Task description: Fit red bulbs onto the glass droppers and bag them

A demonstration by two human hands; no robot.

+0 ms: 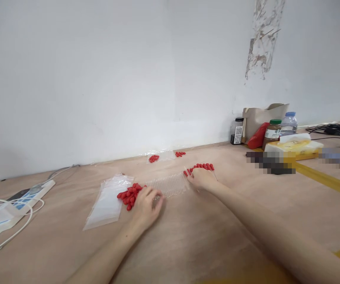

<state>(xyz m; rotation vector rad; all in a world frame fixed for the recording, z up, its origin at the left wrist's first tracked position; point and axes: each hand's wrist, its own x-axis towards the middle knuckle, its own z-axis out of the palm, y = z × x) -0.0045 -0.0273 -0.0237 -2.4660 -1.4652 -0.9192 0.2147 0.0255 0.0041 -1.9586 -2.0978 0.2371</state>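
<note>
My left hand point(146, 205) rests at the right edge of a pile of red rubber bulbs point(130, 193), fingers bent and thumb apart from them; nothing shows in its grasp. Just beyond it lies a row of thin clear glass tubes point(170, 184), side by side. At the right end of that row, my right hand point(201, 178) has its fingers closed on a glass tube, mostly hidden by the hand. Beside and behind these fingers is a row of red-capped droppers point(207, 167), with bulbs toward the wall.
Clear plastic bags point(107, 205) lie left of the pile. Near the wall are a small bag point(165, 155) and more red bulbs point(180, 154). A power strip point(18, 209) with white cables sits far left. Bottles, a jar point(273, 134) and a tissue pack point(294, 149) stand right.
</note>
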